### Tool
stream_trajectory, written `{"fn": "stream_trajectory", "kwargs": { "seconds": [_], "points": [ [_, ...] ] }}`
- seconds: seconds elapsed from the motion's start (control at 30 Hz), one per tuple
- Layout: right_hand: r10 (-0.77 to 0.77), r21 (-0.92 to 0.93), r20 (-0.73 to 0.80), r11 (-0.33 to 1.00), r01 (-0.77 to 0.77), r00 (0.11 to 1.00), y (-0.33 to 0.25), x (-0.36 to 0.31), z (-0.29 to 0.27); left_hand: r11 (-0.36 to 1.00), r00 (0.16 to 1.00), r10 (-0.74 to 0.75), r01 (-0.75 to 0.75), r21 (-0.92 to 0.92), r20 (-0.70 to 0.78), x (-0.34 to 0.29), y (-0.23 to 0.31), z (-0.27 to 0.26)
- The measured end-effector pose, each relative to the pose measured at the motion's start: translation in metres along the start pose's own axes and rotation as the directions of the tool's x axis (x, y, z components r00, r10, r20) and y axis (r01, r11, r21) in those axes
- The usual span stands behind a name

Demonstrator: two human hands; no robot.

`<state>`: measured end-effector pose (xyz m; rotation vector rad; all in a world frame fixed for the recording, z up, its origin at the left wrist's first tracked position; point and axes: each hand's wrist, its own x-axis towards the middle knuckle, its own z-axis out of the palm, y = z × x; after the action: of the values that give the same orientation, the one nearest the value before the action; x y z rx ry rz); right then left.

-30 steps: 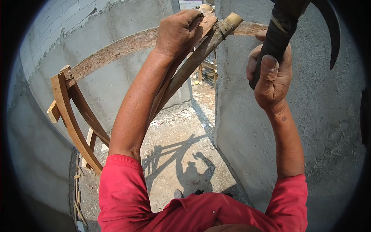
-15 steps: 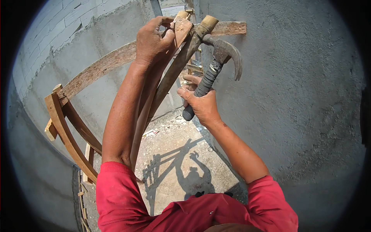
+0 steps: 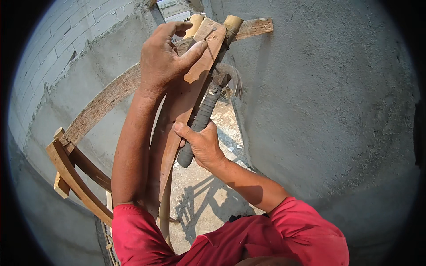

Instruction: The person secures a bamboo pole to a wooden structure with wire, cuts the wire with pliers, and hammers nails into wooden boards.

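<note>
A long wooden plank slants up in front of me, with a nail standing in its upper end. Beside that end is my left hand, its thumb and fingers apart and the thumb lying along the plank's face. My right hand grips a claw hammer by its dark wrapped handle, low down. The right thumb presses against the plank's edge. The hammer's head points up, its claw curving right, partly behind the plank. A bamboo pole shows its end just behind the plank's top.
A rough horizontal board crosses behind the plank toward the right. At left, a wooden frame joins it. Grey plastered wall rises on the right, with block wall at upper left. Rubble and shadows lie on the floor.
My left fingers have parted from the plank's top, leaving the nail standing. The hammer has come down and left with my right hand, against the plank. The plank's face shows more fully.
</note>
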<state>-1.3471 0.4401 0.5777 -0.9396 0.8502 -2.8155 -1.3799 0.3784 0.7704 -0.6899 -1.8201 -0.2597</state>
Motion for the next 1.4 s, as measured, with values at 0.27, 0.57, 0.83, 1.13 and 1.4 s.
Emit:
{"fn": "stream_trajectory", "kwargs": {
  "seconds": [0.27,0.57,0.83,1.13,1.4],
  "points": [
    [-0.004,0.108,0.053,0.994,-0.002,0.999,-0.033,0.024,-0.090,0.997,0.991,0.073,-0.069,-0.032,0.113,-0.032,0.045,0.009],
    [0.044,0.130,0.110,0.990,-0.058,0.993,-0.017,0.057,-0.114,0.994,0.976,-0.101,0.092,0.057,0.191,-0.065,0.046,0.029],
    [0.097,0.234,0.115,0.965,-0.121,0.989,-0.027,0.023,-0.091,0.974,0.962,-0.218,0.202,0.107,0.166,-0.113,0.104,-0.030],
    [0.113,0.210,0.295,0.961,-0.179,0.949,0.019,0.016,-0.011,0.839,0.913,-0.406,0.381,0.388,-0.019,-0.097,0.035,-0.066],
    [0.106,0.234,0.187,0.961,-0.149,0.977,0.033,0.031,-0.011,0.776,0.979,-0.150,0.031,0.630,0.137,-0.032,-0.003,-0.061]
  ]
}}
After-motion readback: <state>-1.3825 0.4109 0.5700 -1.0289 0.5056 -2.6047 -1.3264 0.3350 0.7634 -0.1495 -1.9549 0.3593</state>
